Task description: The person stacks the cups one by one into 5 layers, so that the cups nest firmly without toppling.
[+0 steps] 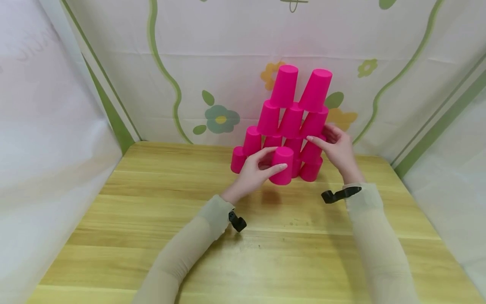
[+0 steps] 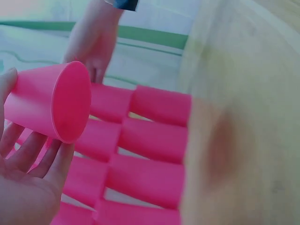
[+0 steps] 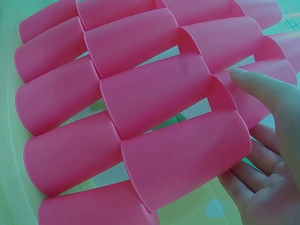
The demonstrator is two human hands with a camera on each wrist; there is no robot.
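My left hand (image 1: pixel 252 172) holds a pink cup (image 1: pixel 282 159), mouth down, between thumb and fingers, above the table in front of a stack of matching cups (image 1: pixel 291 120). In the left wrist view the held cup (image 2: pixel 35 96) shows its open mouth. The stacked cups stand upside down in staggered rows, with two on top; the held cup and left hand hide part of the lower rows. My right hand (image 1: pixel 339 154) is at the stack's right side, thumb across the front and fingers behind. The right wrist view shows its thumb (image 3: pixel 260 84) over an end cup; firm contact is unclear.
The stack stands on a wooden table (image 1: pixel 152 219), near its back edge. Behind it hangs a white curtain (image 1: pixel 235 38) with flower and leaf prints, and white cloth (image 1: pixel 49 126) hangs along the left side. A black wrist camera (image 1: pixel 339 194) sits on the right sleeve.
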